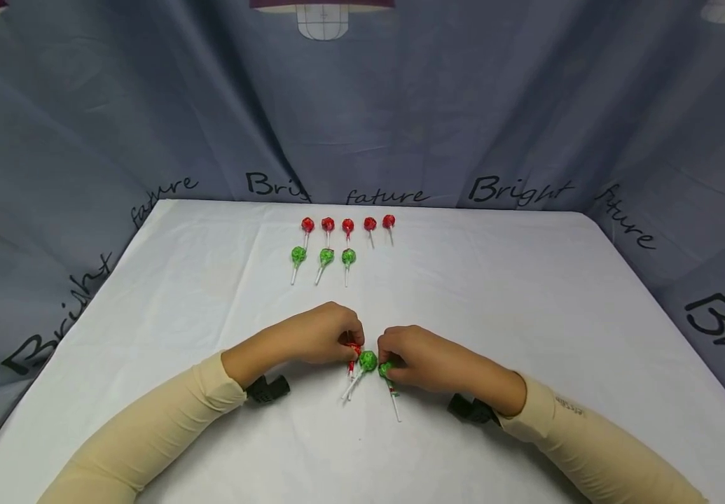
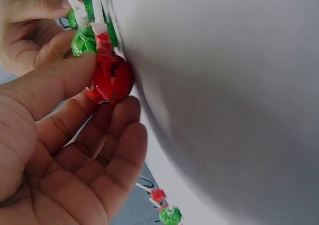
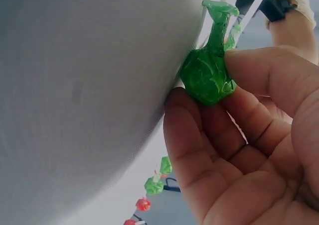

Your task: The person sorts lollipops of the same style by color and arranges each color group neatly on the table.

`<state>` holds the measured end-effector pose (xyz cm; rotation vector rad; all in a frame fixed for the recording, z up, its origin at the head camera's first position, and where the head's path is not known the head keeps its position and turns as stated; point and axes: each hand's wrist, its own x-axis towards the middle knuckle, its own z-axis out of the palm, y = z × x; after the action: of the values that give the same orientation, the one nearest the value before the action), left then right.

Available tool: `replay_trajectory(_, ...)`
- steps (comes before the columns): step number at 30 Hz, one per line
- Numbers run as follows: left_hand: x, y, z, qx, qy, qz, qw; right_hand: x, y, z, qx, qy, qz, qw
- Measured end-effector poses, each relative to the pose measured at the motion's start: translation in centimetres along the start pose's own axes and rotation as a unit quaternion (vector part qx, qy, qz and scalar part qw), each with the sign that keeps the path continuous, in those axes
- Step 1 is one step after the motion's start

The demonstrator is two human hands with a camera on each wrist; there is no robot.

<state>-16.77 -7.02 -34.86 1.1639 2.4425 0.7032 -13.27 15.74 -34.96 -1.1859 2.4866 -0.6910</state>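
Note:
My left hand (image 1: 323, 334) pinches a red-wrapped lollipop (image 2: 112, 80) by its head between thumb and fingers, low at the tabletop. To its right, my right hand (image 1: 430, 360) grips the head of a green lollipop (image 3: 208, 78) the same way, its white stick slanting toward the front. Between the two hands lies another green lollipop (image 1: 368, 361), its stick pointing front left and crossing near the red one's stick. Fingers partly cover both held heads in the head view.
Farther back on the white-covered table (image 1: 494, 280), several red lollipops (image 1: 347, 225) form a row with sticks toward the front. Three green lollipops (image 1: 326, 256) line up before the left part of that row. A grey printed curtain (image 1: 362, 126) hangs behind the table.

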Motion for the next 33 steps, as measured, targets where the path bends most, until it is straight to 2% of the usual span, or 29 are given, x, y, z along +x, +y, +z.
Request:
replay_trajectory(5, 0.6, -0.5, -0.8, 0.005, 0.014, 0.016, 0.9998, 0.0, 0.0, 0.0, -0.004, -0.001, 0.001, 1.0000)
replay_trajectory(10, 1.6, -0.9, -2.2, 0.009, 0.027, 0.014, 0.9995, 0.0, 0.0, 0.1, -0.005, -0.002, 0.004, 1.0000)
replay_trajectory(20, 4.5, -2.0, -5.0, 0.016, 0.032, -0.026, 0.9990, -0.1, -0.1, 0.0, -0.005, -0.005, 0.001, 1.0000)
replay_trajectory(24, 6.5, -2.4, -6.3, 0.007, 0.034, -0.028, 0.9990, -0.2, -0.2, -0.1, -0.004, -0.007, 0.001, 1.0000)
replay_trajectory(33, 12.6, -3.6, -8.7, -0.006, 0.042, -0.042, 0.9982, -0.2, -0.3, -0.1, 0.007, -0.003, -0.001, 1.0000)
